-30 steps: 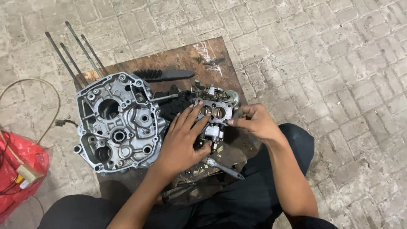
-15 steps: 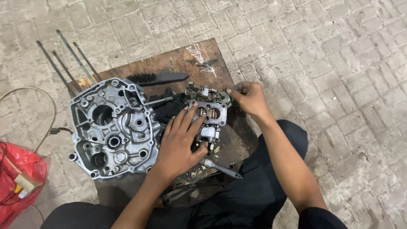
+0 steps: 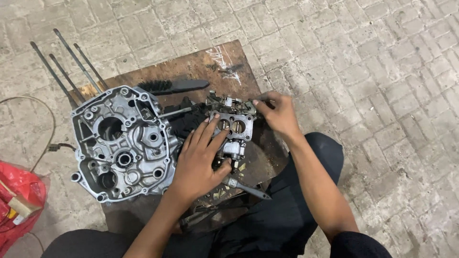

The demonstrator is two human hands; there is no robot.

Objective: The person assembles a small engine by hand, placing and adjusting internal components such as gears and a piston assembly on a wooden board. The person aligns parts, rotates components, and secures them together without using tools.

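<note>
Seemingly mid-disassembly, a person seated on a brick floor works a small metal carburetor body (image 3: pixel 233 128) on a wooden board surface (image 3: pixel 201 64). Their left hand (image 3: pixel 201 160) lies flat over it, fingers spread, pinning it down rather than closing around it. Their right hand (image 3: pixel 278 113) pinches a fitting at its upper edge. A large grey engine casing (image 3: pixel 122 143) sits just beside. Loosening that fitting likely needs steady downward pressure.

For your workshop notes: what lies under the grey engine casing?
A brown wooden board shows beyond and below the engine casing. Four long metal rods run out from behind its top left. What lies directly beneath the casing is covered.
</note>
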